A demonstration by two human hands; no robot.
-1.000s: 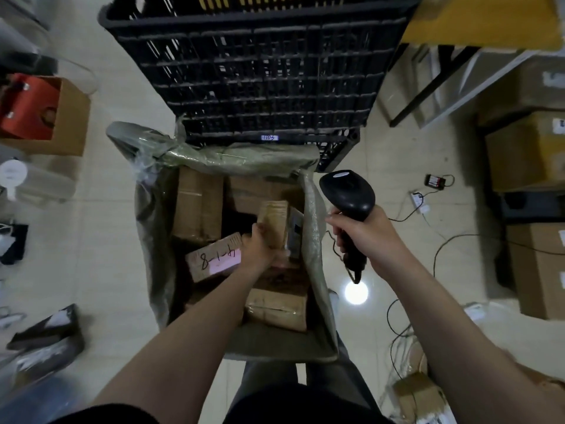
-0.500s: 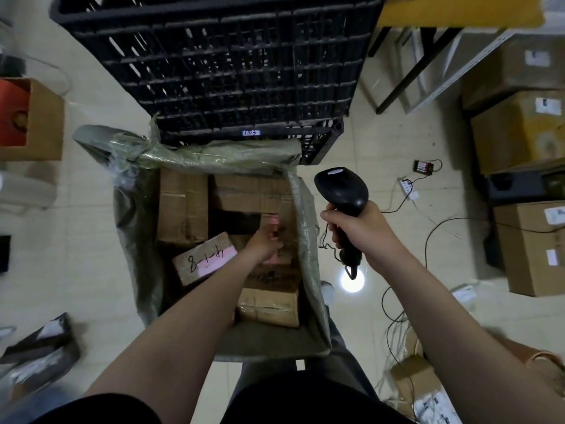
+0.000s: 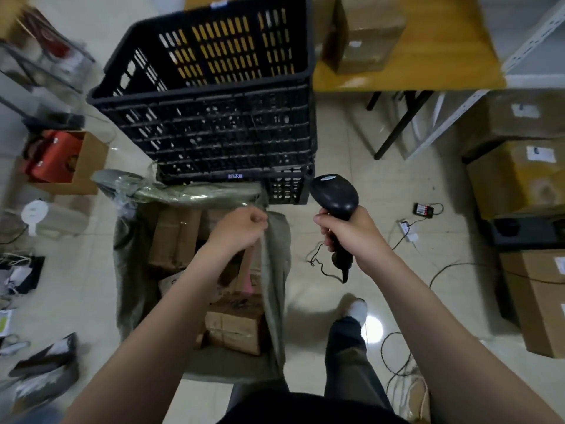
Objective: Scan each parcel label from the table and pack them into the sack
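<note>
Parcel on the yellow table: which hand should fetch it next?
Left. The right hand grips the barcode scanner; the left hand only pinches the sack rim, though the parcel lies far right.

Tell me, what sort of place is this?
Probably a parcel sorting or dispatch room: the right hand grips a barcode scanner, a sack holds taped cardboard parcels, and labelled cartons stand stacked nearby.

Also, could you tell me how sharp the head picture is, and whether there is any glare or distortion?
Head view: the scanner, left hand and right hand are fairly sharp; the edges smear, worst at the left; a light glares off the floor by the shoe; the wide lens bows the crate.
</note>
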